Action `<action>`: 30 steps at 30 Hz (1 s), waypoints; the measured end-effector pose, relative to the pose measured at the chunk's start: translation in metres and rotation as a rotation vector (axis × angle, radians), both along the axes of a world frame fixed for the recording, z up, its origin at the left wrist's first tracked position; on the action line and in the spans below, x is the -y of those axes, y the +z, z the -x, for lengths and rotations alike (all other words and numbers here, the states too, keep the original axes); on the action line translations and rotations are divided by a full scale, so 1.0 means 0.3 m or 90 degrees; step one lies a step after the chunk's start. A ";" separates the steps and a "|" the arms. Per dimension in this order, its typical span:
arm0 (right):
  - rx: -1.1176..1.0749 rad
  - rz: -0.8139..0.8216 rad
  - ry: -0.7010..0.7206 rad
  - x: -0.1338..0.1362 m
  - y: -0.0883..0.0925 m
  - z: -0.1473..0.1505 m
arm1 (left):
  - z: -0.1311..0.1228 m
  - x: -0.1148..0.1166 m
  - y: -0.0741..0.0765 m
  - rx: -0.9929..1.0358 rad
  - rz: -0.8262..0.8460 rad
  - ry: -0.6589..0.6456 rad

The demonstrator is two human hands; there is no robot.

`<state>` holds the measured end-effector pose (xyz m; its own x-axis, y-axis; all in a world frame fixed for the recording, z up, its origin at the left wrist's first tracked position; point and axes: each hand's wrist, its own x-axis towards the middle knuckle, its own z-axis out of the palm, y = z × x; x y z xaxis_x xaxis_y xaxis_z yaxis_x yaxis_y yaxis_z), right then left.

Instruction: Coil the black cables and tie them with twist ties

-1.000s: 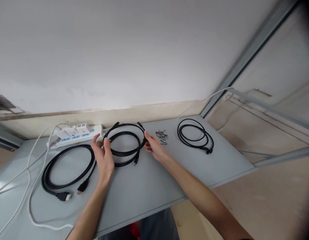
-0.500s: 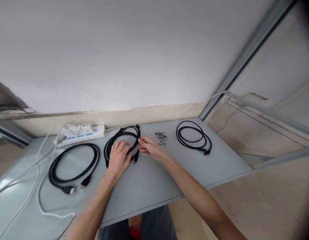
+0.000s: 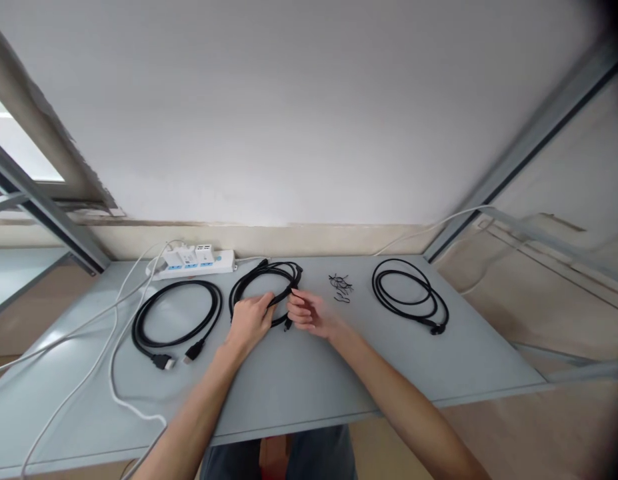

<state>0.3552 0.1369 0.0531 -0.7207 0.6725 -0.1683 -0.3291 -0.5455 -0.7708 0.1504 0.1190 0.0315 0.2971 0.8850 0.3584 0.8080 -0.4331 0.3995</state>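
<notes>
Cable coil [image 3: 283, 295] number two of three is at mid-table, towards the back of the grey table [image 3: 309, 390], and the left hand [image 3: 251, 321] has its near side gripped in a fist while the right hand [image 3: 313, 313] pinches its right edge, fingers curled in. Just right of that there's a little pile of black twist ties [image 3: 341, 285], then another looped black cable [image 3: 401, 312] further over. Off to the left lies a thicker coiled lead [image 3: 138, 327], in front of a white power strip [image 3: 196, 272] with plugs in it.
</notes>
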 end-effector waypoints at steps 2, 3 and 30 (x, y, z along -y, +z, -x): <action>-0.029 0.007 -0.021 0.004 -0.008 0.009 | 0.009 -0.004 0.006 -0.007 -0.002 0.000; -0.033 0.005 -0.033 0.004 -0.012 0.013 | 0.015 -0.007 0.009 -0.012 0.000 -0.002; 0.112 -0.222 -0.210 0.001 -0.066 0.049 | 0.022 0.002 -0.001 0.110 -0.111 0.012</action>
<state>0.3403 0.1366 0.0335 -0.4413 0.8973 0.0064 -0.2892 -0.1355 -0.9476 0.1437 0.1184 0.0312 0.2013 0.8101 0.5507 0.7429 -0.4927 0.4532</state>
